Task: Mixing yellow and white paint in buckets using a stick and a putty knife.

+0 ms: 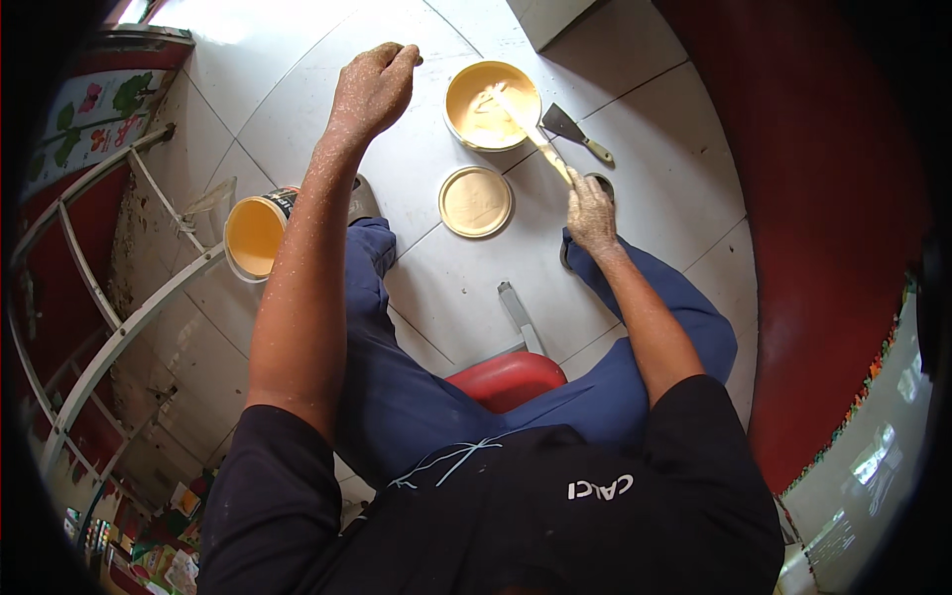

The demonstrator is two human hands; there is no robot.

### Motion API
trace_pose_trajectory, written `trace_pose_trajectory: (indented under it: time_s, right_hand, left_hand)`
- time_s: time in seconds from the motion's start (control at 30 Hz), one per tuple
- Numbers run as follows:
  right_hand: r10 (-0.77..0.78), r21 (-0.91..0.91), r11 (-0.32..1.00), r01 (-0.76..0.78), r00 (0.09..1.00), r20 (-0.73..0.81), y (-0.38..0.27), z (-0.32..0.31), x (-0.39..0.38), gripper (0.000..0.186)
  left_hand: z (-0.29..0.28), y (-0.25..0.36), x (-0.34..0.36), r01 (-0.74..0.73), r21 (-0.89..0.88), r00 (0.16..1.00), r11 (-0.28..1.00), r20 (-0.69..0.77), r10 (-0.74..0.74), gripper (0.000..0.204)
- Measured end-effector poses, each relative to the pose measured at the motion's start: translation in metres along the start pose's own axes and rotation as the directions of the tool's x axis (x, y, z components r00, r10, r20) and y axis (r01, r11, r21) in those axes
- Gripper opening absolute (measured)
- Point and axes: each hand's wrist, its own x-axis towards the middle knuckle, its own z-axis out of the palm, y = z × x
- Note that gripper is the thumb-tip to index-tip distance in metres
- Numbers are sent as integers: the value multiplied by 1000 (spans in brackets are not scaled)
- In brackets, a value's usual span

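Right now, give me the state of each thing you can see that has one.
Tub: open, upright, paste inside.
Stick: one end in the paste, other end held.
Lid: off the tub, flat on the floor.
Scraper: lying beside the tub.
Bucket: open.
Right hand: closed on the stick.
Left hand: fingers curled; whether it holds anything is unclear.

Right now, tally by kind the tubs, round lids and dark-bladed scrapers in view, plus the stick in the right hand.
Tubs: 2 (paste tub, left-side tub)
Round lid: 1
Dark-bladed scraper: 1
Pale stick in the right hand: 1
Total: 5
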Motion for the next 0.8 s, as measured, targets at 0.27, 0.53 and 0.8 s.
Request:
trace_pose_trajectory:
  time_s: [0.27, 0.53, 0.8]
  right_hand:
    - [-53, -16, 999, 52, 998, -35, 3, 51, 19, 42]
    - [87, -56, 995, -86, 996, 12, 1, 63, 12, 42]
    - [84, -195, 979, -63, 991, 102, 11, 16, -21, 44]
  left_hand:
    - [-5, -4, 1, -40, -24, 995, 999, -91, 38, 42]
    - [-9, -12, 2, -60, -3, 990, 998, -126, 59, 43]
    - [-10, -12, 4, -19, -41, 997, 999, -76, 16, 46]
